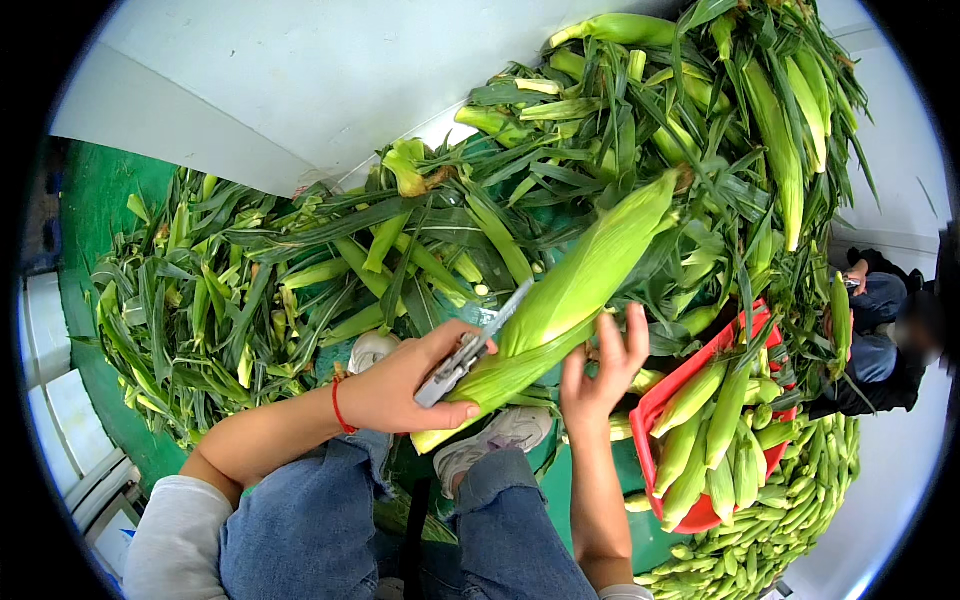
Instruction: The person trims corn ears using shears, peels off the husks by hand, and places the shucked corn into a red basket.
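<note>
My left hand [420, 382] grips a snap-off utility knife [469, 358] with its blade out. The blade lies along the left side of a large ear of corn in green husk [574, 277]. My left thumb rests on the husk near the pale stalk end, which points toward me. On the ear's right side my right hand [604, 375] has its fingers spread. Its fingertips are at the husk's edge, and I cannot tell how firmly they touch. The ear slants up and away to the right, above the leaves on the floor.
Loose husks and leaves [195, 300] cover the green floor at left. Unhusked corn [780, 142] is heaped at upper right. A red crate [649, 442] holds several trimmed ears, beside a pile of small ears [795, 517]. Another person [877, 330] sits at far right, near a white wall.
</note>
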`<state>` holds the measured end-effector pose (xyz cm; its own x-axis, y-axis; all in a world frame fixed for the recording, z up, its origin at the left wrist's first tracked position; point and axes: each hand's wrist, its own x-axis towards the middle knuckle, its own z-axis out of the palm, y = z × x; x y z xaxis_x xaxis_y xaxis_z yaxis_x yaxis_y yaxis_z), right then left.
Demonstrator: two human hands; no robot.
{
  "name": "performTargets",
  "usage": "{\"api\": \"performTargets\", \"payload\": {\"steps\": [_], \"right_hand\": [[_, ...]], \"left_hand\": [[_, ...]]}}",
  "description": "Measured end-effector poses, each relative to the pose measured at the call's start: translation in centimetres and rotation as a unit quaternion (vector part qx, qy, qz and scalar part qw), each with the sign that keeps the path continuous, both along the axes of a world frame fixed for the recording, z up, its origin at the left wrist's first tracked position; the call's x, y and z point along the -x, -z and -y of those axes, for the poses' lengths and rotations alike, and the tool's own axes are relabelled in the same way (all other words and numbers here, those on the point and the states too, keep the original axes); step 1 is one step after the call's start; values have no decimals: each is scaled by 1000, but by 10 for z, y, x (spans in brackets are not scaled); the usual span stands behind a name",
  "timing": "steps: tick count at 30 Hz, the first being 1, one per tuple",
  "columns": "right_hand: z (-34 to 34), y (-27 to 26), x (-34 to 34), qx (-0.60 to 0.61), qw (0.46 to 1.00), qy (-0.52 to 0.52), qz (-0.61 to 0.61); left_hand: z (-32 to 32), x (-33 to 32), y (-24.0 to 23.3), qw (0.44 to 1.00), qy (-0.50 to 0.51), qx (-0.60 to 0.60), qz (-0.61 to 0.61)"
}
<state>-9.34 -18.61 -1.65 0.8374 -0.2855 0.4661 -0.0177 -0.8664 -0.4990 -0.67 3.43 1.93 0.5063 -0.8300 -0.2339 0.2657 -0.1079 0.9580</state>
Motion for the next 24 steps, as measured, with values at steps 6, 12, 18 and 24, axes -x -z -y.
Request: {"api": "performTargets", "payload": {"steps": [6, 12, 18, 24], "right_hand": [[-3, -14, -16, -777, 627, -16, 45], [11, -17, -43, -753, 621, 183, 118], [-4, -24, -39, -710, 648, 198, 190], [-20, -12, -22, -762, 603, 203, 120]], "left_hand": [[1, -24, 9, 923, 106, -74, 363], [7, -9, 7, 887, -143, -143, 416], [11, 13, 23, 953, -2, -47, -298], [26, 19, 45, 955, -97, -21, -279]]}}
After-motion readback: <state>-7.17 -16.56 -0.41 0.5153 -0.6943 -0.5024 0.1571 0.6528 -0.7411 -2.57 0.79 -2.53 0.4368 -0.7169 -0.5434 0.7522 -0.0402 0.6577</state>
